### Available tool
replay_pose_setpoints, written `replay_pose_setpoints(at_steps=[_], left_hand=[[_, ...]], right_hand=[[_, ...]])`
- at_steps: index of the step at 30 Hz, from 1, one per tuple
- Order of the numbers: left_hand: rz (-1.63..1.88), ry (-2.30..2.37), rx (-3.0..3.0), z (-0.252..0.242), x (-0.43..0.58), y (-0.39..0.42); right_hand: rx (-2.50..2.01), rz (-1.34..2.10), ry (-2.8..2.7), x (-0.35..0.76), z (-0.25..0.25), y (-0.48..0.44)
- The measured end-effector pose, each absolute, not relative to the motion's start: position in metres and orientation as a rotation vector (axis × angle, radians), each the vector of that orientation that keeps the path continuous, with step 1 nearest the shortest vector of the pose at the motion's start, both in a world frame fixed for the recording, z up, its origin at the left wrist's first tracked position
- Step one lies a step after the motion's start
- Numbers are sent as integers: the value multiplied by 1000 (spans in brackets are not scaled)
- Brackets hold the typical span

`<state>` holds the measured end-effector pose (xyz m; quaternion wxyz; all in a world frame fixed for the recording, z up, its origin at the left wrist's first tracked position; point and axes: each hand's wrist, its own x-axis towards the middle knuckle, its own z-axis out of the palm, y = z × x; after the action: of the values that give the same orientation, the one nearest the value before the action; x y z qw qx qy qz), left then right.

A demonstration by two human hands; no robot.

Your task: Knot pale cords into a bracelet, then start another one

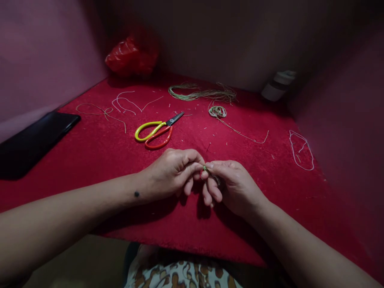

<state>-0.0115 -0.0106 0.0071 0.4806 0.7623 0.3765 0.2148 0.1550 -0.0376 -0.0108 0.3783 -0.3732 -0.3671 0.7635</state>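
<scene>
Both hands meet low over the red, velvety tabletop [99, 156]. The left hand [171, 172] has its grip pinched closed, thumb and forefinger pressed on a thin bit of greenish cord [205, 169]; the right hand [234, 186] closes on the same cord from the other side, fingertips almost touching the left's, the other fingers curled under. The cord piece is tiny and mostly hidden between the two grips.

Just beyond the left grip lie scissors [157, 131] with one yellow and one orange loop handle and short dark blades. Farther beyond both grips sits a loose skein of pale, thin thread [201, 93], with a small wound coil [217, 112] nearer, trailing a strand. Off to the right of the right grip lies a white thread loop [301, 150]. Far left is a flat, glossy black slab [33, 140]; at the back, a crumpled red plastic bag [130, 58].
</scene>
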Motion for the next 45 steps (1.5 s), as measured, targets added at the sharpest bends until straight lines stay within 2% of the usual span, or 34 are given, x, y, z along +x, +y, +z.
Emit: replay_pose_setpoints(at_steps=[12,29,34,41,45], left_hand=[[398,982,1391,18,-9,-8],[412,910,1235,19,-9,-6],[415,882,1207,17,-11,-6],[383,885,1191,17,-11,-7],[375,861,1199,18,-13,-6]], right_hand=[[-1069,1892,-1133,157,-9,-38],[-1205,1707,-1396,157,-3,-40],[-1263,1564,-1576,158,-2,-42],[-1299,1159,-1963,161,-2,-40],[-1287,1111,-1982,161,-2,-41]])
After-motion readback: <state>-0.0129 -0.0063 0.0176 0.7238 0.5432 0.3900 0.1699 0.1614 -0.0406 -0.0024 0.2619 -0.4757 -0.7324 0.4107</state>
